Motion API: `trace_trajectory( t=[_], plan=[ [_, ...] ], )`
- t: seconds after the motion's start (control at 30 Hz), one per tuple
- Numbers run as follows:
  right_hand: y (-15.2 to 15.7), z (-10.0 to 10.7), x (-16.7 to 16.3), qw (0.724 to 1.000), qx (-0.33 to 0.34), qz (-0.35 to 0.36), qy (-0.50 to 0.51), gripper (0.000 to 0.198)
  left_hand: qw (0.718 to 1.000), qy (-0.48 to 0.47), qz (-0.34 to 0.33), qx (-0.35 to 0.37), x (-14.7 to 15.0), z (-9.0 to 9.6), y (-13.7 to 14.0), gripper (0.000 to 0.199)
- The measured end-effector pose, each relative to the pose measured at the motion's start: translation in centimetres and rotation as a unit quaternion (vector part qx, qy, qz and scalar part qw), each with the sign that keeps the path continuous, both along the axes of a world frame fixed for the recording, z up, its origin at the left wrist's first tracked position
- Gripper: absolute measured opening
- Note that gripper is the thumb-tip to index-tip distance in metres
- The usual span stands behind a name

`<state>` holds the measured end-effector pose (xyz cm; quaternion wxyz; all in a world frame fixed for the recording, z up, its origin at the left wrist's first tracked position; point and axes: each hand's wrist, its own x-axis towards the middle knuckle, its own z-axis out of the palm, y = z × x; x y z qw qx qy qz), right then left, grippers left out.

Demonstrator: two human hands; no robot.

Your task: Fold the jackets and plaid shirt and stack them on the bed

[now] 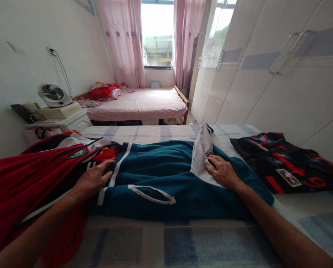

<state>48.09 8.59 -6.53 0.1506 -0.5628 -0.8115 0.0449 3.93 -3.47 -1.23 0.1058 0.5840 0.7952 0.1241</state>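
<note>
A teal jacket (161,163) with white stripes at its hem and a white-trimmed pocket lies across the bed in front of me. My left hand (95,176) rests at its striped hem on the left, thumb and fingers apart. Over the greyish-white collar part (201,149), which stands up in a fold near the right end, my right hand (221,171) lies with its fingers spread. Some fingertips press against the cloth by a zipper. Red and black clothes (43,167), loosely heaped, lie beside and under my left forearm.
A folded black garment with red figures (289,163) lies right of the jacket. The checked bedsheet (144,245) runs under everything. White wardrobe doors (289,96) stand on the right. A small fan (54,95) sits at left; a pink-covered bed (144,102) is beyond.
</note>
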Motion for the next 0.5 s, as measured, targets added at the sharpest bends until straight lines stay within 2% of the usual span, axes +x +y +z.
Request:
trace_trajectory(
  t=[0.07, 0.13, 0.2, 0.23, 0.3, 0.33, 0.43, 0.5],
  plan=[
    [-0.6, 1.5, -0.2, 1.000, 0.005, 0.004, 0.008, 0.042, 0.996, 0.086, -0.014, 0.001, 0.6, 0.8, -0.9, 0.049],
    [-1.8, 3.3, -0.6, 0.999, 0.045, 0.018, 0.024, 0.042, 0.987, 0.129, -0.050, 0.080, 1.6, 1.8, -2.1, 0.047],
    [-3.5, 4.5, -1.0, 0.993, 0.100, 0.050, 0.034, 0.044, 0.967, 0.117, -0.143, 0.173, 2.6, 1.9, -3.3, 0.045],
    [-4.4, 4.7, -1.3, 0.990, 0.118, 0.070, 0.032, 0.045, 0.954, 0.105, -0.200, 0.198, 2.9, 1.4, -3.8, 0.043],
    [-6.0, 3.9, -1.7, 0.987, 0.120, 0.107, 0.010, 0.047, 0.927, 0.109, -0.292, 0.211, 3.2, -0.8, -4.5, 0.045],
    [-6.6, 3.1, -1.8, 0.987, 0.107, 0.119, -0.008, 0.047, 0.917, 0.131, -0.315, 0.206, 3.1, -2.3, -4.6, 0.047],
    [-8.0, 0.8, -2.2, 0.987, 0.072, 0.133, -0.050, 0.045, 0.905, 0.189, -0.333, 0.188, 2.2, -6.6, -4.4, 0.053],
    [-8.7, 0.3, -2.3, 0.985, 0.095, 0.138, -0.037, 0.040, 0.903, 0.196, -0.338, 0.179, 1.5, -7.7, -3.9, 0.052]
  ],
)
